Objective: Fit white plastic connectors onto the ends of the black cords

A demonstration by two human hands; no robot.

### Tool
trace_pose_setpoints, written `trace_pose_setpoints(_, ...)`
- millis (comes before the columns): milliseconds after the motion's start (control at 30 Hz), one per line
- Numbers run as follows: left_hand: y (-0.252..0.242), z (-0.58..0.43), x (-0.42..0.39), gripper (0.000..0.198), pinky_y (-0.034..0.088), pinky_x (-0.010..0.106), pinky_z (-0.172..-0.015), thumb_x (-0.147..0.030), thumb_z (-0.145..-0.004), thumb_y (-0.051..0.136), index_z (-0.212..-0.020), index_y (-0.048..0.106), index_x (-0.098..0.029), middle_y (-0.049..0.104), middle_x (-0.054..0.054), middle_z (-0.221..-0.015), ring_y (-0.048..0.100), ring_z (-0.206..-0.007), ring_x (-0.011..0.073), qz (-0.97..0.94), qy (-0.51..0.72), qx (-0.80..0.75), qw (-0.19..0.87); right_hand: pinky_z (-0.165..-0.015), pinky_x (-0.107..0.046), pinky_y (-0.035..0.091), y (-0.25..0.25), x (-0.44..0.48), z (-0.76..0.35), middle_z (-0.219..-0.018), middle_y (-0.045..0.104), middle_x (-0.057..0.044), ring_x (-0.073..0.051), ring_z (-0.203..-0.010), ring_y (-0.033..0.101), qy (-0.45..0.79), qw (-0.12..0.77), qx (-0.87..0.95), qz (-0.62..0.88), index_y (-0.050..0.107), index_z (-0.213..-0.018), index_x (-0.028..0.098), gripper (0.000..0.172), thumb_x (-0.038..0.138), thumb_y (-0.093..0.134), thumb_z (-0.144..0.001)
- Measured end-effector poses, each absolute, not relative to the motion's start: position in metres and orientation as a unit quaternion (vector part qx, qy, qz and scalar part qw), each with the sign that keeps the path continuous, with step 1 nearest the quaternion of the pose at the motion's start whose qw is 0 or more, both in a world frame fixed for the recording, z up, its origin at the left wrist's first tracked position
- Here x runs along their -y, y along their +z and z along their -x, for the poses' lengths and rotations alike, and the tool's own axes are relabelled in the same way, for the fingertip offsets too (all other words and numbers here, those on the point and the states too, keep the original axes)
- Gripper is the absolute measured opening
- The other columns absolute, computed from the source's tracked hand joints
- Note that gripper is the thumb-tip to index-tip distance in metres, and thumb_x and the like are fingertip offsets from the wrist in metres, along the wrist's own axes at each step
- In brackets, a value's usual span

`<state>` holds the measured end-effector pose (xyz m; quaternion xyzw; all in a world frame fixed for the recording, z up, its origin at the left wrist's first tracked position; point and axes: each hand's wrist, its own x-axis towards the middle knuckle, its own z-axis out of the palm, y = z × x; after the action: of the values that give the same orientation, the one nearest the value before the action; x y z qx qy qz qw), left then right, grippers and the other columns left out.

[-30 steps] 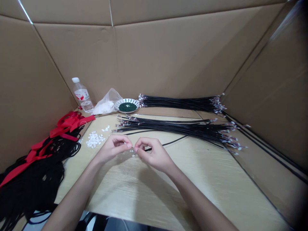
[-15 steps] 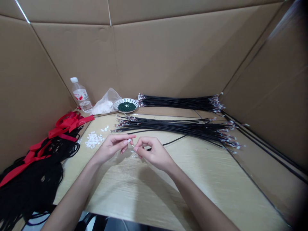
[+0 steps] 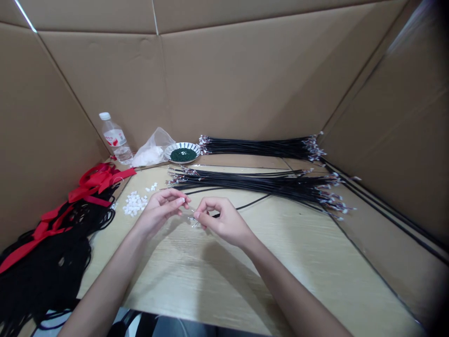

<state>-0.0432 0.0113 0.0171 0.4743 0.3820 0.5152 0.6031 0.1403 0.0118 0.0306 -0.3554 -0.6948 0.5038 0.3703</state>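
My left hand [image 3: 160,210] pinches a small white plastic connector [image 3: 183,200] between thumb and fingertips. My right hand [image 3: 220,222] faces it a short gap away, its fingertips gripping a black wire [image 3: 252,203] near the crimped metal terminals [image 3: 192,221] at the wire's end. Just left of my left hand lies a small heap of white connectors [image 3: 134,204]. A long bundle of black wires with metal-tipped ends [image 3: 252,183] stretches across the table beyond my hands.
A second black wire bundle [image 3: 259,147] lies behind, beside a patterned plate of green beads [image 3: 182,152], a plastic bag [image 3: 152,150] and a water bottle [image 3: 115,138]. Red ribbon [image 3: 98,180] and tangled black cords [image 3: 45,267] lie left on the wooden table [image 3: 196,276]. Cardboard walls [image 3: 245,79] surround it.
My left hand has drawn slightly left with the white connector, and the fingers have closed around it more. The whole view has drifted a little, with the table contents sitting slightly further left and up.
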Motion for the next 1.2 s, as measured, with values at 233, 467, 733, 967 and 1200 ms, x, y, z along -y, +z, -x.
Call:
trace_pose_setpoints(233, 0.009, 0.041, -0.014, 0.025, 0.052, 0.025, -0.063, -0.025, -0.063, 0.080, -0.083, 0.075, -0.012, 0.073, 0.007, -0.068, 0.064, -0.059, 0.0135, -0.485, 0.502, -0.435, 0.568, -0.048, -0.019, 0.039, 0.031, -0.011, -0.140, -0.052, 0.055, 0.002, -0.009, -0.049, 0.050, 0.498, 0.373, 0.699, 0.352, 0.055, -0.062, 0.014, 0.015, 0.020, 0.056, -0.076)
trace_pose_setpoints(467, 0.010, 0.041, -0.011, 0.023, 0.054, 0.025, -0.074, -0.025, -0.066, 0.079, -0.086, 0.076, -0.014, 0.075, 0.009, -0.079, 0.069, -0.069, 0.0144, -0.421, 0.495, -0.418, 0.635, -0.050, -0.020, 0.039, 0.031, -0.012, -0.139, -0.053, 0.055, 0.002, -0.009, -0.050, 0.050, 0.490, 0.391, 0.697, 0.347, 0.056, -0.061, 0.015, 0.015, 0.020, 0.056, -0.075)
trace_pose_setpoints(733, 0.011, 0.033, -0.006, 0.026, 0.052, 0.022, -0.070, -0.020, -0.061, 0.081, -0.086, 0.076, -0.015, 0.075, 0.008, -0.082, 0.068, -0.071, 0.0135, -0.394, 0.497, -0.409, 0.656, -0.047, -0.020, 0.038, 0.029, -0.010, -0.138, -0.053, 0.053, 0.002, -0.009, -0.049, 0.047, 0.482, 0.414, 0.688, 0.350, 0.054, -0.059, 0.016, 0.019, 0.023, 0.058, -0.077)
trace_pose_setpoints(967, 0.012, 0.029, -0.006, 0.023, 0.051, 0.026, -0.073, -0.023, -0.058, 0.083, -0.078, 0.075, -0.015, 0.073, 0.005, -0.078, 0.066, -0.070, 0.0141, -0.391, 0.514, -0.392, 0.655, -0.046, -0.018, 0.038, 0.030, -0.009, -0.140, -0.051, 0.052, 0.004, -0.008, -0.047, 0.047, 0.491, 0.411, 0.685, 0.348, 0.056, -0.060, 0.015, 0.014, 0.014, 0.056, -0.074)
trace_pose_setpoints(1200, 0.009, 0.030, -0.006, 0.023, 0.051, 0.023, -0.070, -0.021, -0.057, 0.083, -0.079, 0.076, -0.015, 0.073, 0.004, -0.074, 0.065, -0.067, 0.0121, -0.384, 0.506, -0.384, 0.670, -0.046, -0.018, 0.038, 0.031, -0.009, -0.140, -0.053, 0.053, 0.003, -0.008, -0.047, 0.048, 0.506, 0.410, 0.677, 0.343, 0.056, -0.060, 0.015, 0.012, 0.012, 0.057, -0.072)
